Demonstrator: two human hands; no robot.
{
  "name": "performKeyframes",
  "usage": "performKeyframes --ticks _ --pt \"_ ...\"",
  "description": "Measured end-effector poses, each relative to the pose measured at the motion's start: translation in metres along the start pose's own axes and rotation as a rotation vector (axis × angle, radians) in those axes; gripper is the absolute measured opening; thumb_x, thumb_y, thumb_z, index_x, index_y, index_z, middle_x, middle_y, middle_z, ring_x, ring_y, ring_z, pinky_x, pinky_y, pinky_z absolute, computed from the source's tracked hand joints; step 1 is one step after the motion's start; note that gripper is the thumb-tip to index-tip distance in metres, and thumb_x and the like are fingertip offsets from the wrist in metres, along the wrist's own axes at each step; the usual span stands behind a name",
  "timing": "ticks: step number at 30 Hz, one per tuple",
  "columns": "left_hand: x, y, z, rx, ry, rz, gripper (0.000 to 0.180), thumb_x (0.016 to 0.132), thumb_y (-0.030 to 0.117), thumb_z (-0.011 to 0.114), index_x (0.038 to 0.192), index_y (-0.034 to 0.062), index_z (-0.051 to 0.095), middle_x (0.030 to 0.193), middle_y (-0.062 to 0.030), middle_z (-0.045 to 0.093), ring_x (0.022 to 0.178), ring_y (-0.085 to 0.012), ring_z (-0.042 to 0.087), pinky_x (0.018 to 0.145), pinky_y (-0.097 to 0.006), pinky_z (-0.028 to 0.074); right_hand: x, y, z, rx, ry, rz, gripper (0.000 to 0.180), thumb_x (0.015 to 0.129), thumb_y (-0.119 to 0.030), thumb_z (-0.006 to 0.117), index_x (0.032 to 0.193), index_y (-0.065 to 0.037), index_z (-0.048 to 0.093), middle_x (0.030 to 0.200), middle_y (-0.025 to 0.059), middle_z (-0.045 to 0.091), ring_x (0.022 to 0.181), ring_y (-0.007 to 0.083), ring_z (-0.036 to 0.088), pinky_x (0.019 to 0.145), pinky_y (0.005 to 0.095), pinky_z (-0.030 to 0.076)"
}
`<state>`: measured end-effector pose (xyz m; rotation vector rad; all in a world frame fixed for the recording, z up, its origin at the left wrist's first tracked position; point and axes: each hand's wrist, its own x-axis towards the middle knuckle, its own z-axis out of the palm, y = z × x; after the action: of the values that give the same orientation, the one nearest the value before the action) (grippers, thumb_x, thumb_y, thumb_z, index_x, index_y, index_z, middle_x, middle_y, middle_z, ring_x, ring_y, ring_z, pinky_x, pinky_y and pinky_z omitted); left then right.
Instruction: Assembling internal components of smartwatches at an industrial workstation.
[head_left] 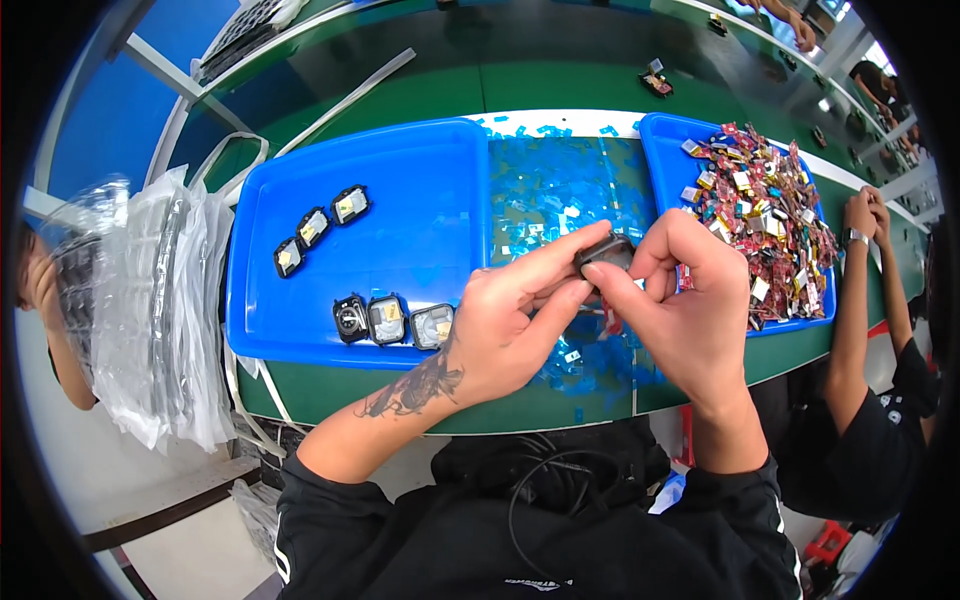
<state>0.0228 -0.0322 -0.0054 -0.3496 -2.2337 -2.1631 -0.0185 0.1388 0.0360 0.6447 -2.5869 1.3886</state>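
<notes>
While both hands pinch it, small black part (606,250) seemingly lies crosswise.

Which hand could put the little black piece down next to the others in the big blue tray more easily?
Probably the left hand. It already pinches the small black part with the right hand, and it is closer to the row of parts in the left blue tray.

A big pile of clear plastic bags (150,300) stands at the left end of the green table, just beside the blue tray. They look shiny and crinkly.
</notes>
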Motion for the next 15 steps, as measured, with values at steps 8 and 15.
performKeyframes --ticks 8,15 --pt "0.007 0.000 0.006 -0.383 0.074 0.044 0.050 0.096 -0.005 0.047 0.144 -0.0001 0.033 0.121 -0.0141 0.059 0.111 -0.0179 0.060 0.096 -0.031 0.048 -0.014 0.009 0.000 0.473 0.084 0.185 0.024 0.073 0.001 0.078 0.091 -0.001 0.061 0.078 0.0013 0.059 0.071 0.0074 0.059 0.063 0.0229 0.051" --pt "0.007 0.003 -0.004 0.249 0.024 0.209 0.030 0.086 -0.009 0.056 0.110 0.0023 0.068 0.113 -0.0168 0.061 0.095 -0.0232 0.067 0.081 -0.029 0.053 -0.033 0.017 -0.002 0.600 -0.040 0.210 0.015 0.083 0.008 0.068 0.097 0.003 0.064 0.094 0.0067 0.065 0.088 0.0094 0.063 0.074 0.0226 0.055"
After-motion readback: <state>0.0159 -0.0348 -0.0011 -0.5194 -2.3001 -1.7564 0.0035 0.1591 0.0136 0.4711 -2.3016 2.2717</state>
